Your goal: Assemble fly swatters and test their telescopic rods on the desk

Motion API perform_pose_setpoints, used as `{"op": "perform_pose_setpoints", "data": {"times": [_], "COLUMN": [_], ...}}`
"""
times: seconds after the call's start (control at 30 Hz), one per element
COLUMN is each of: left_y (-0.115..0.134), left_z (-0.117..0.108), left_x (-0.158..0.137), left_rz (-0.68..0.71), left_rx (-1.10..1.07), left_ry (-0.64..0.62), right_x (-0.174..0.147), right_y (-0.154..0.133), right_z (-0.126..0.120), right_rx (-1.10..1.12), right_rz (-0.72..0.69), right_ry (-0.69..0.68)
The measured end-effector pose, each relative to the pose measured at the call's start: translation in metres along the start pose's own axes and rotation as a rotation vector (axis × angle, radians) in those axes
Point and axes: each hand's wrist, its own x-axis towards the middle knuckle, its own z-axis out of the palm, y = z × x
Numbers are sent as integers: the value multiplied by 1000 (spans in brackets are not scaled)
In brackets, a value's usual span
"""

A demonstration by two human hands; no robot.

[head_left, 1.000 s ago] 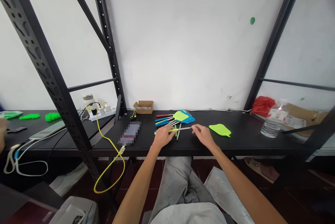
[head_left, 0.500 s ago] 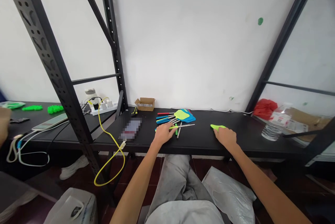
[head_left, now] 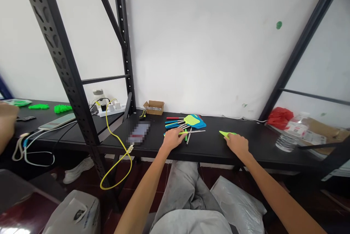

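My left hand (head_left: 172, 138) is closed round a fly swatter handle (head_left: 197, 131), its thin silver rod pointing right above the black table. Further right, my right hand (head_left: 238, 143) pinches a yellow-green fly swatter head (head_left: 223, 134), whose pointed corner faces left. Handle and head are apart from each other. Just behind my left hand lies a pile of fly swatters (head_left: 192, 120) with blue, yellow-green and red parts, handles to the left. A green grip (head_left: 186, 135) and a loose silver rod (head_left: 189, 139) rest beside my left fingers.
On the table (head_left: 210, 146) stand a small cardboard box (head_left: 154, 107) and a phone (head_left: 139, 132) with a yellow cable (head_left: 118, 175). A plastic bottle (head_left: 292, 133) is at the right. Black shelf posts (head_left: 61, 62) frame the place. A co-worker's blurred hand (head_left: 7, 124) shows at far left.
The view has shifted slightly, so most things appear a little further right. The yellow-green head in my right hand has tilted, its corner now more pointed. Both hands keep their holds.
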Motion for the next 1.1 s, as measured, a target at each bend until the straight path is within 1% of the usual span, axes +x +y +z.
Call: {"op": "perform_pose_setpoints", "data": {"times": [0.07,0.1,0.23,0.27,0.3,0.37,0.5,0.53,0.6,0.67,0.73,0.8,0.97,1.1], "left_y": [0,0,1,1,1,0,0,0,1,2,2,2,1,2], "left_z": [0,0,0,0,0,1,1,1,0,0,0,0,1,0], "left_x": [0,0,0,0,0,0,0,0,0,0,1,1,2,3], "left_rz": [-6,-9,-17,-16,-14,-11,-12,-15,-20,-20,-17,-14,-1,7], "left_rx": [-7,-11,-11,-7,-4,1,7,9,15,20,24,28,25,18], "left_ry": [-5,-8,-10,-9,-7,-2,-4,-7,-11,-13,-16,-18,-21,-35], "right_x": [-2,-2,2,3,5,8,9,8,3,-2,-7,-9,-12,-13], "right_y": [7,9,10,7,2,-11,-43,-51,-62,-69,-73,-74,-73,-73], "right_z": [-2,-4,-16,-18,-20,-20,-8,-4,4,9,12,12,8,6], "right_rx": [90,140,363,432,516,780,1532,1653,1800,1865,1887,1880,1827,1811], "right_rz": [78,105,172,212,259,325,403,415,410,382,356,333,218,200], "right_ry": [59,122,476,529,551,524,364,319,237,201,198,183,75,17]}}
